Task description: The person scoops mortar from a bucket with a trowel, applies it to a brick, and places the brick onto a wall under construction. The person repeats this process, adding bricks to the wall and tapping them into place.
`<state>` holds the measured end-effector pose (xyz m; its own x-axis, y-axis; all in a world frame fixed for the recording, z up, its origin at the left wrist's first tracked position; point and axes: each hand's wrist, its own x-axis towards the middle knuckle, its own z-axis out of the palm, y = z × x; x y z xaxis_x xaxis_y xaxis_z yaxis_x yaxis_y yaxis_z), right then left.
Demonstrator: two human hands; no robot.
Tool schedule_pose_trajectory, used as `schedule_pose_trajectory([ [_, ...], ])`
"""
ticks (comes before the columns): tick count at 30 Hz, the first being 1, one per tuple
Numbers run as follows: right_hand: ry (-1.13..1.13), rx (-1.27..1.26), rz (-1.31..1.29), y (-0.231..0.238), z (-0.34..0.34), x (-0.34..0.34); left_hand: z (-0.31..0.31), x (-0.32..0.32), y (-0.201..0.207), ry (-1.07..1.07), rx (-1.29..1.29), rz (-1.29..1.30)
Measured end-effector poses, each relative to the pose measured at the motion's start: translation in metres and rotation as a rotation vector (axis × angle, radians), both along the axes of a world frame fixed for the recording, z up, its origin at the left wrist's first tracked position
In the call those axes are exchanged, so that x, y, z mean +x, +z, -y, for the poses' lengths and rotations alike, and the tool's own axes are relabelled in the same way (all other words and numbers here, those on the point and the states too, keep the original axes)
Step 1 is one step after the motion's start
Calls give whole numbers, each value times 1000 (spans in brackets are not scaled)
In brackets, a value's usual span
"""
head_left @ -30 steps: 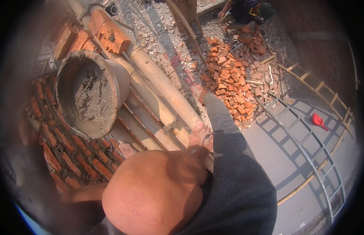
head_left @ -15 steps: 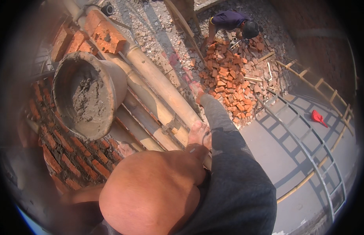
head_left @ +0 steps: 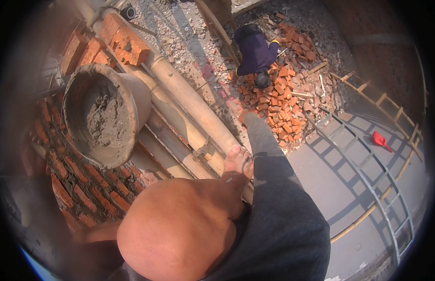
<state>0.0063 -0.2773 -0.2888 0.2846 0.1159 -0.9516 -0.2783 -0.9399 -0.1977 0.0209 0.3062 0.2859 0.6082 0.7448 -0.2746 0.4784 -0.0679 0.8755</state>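
My right arm in a dark grey sleeve reaches down past the bamboo poles (head_left: 205,119). At its end my right hand (head_left: 244,115) shows small above the ground beside the broken-brick pile (head_left: 278,103); its fingers cannot be made out. A bare left forearm (head_left: 100,231) runs into the dark blur at the left, where the hand is lost. My bare knee is bent up, with the foot (head_left: 238,161) on the poles. To the left, a tilted bucket (head_left: 133,117) holds wet grey mortar (head_left: 105,117). Several orange bricks (head_left: 128,44) lie beyond it on the poles.
Brickwork with mortar joints (head_left: 81,187) is below the bucket. A co-worker in a purple shirt (head_left: 255,51) bends over the brick pile below. On the right are a metal ladder (head_left: 367,175), bamboo ladder-like framing (head_left: 381,100) and a red object (head_left: 380,140) on a grey floor.
The co-worker has shifted left and bends nearer over the brick pile, with an arm out to the right. My arm, foot and the bucket have hardly moved.
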Motion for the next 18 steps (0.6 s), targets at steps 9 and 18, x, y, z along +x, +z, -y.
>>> schedule_pose_trajectory([
  [9,-149,-37,66,3,30,12,2,4,2,6,13,-21],
  [18,-175,-56,69,3,42,17,3,5,4,19,50,-39],
])
